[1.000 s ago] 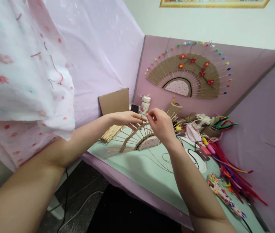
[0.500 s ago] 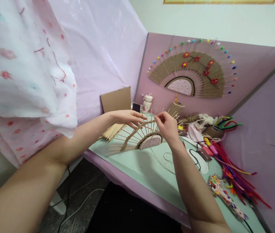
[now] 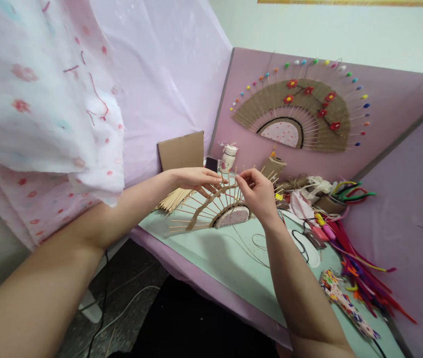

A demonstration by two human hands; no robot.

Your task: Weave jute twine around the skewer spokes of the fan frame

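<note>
A half-round fan frame (image 3: 233, 217) of thin wooden sticks is tilted up above the table, with a patterned pink half-disc at its base. A band of brown twine (image 3: 201, 211) is woven across the sticks. My left hand (image 3: 204, 180) reaches in at the upper left of the frame, its fingers around the sticks near their tips. Close by on the right, my right hand (image 3: 258, 191) is closed in a pinch at the stick tips, apparently on the twine strand, which is too thin to see clearly there. Loose string (image 3: 251, 248) trails over the tabletop below.
A finished fan (image 3: 308, 107) hangs on the pink back panel. Behind my hands stand a bundle of sticks (image 3: 174, 200), a cardboard sheet (image 3: 181, 151), a white bottle (image 3: 229, 157) and a twine spool (image 3: 274, 166). Pipe cleaners (image 3: 364, 263) and a patterned glue gun (image 3: 346, 303) lie right.
My right hand's fingertips have shifted slightly left along the stick tips, closer to my left hand. The left hand keeps its place on the frame. The view has turned slightly.
</note>
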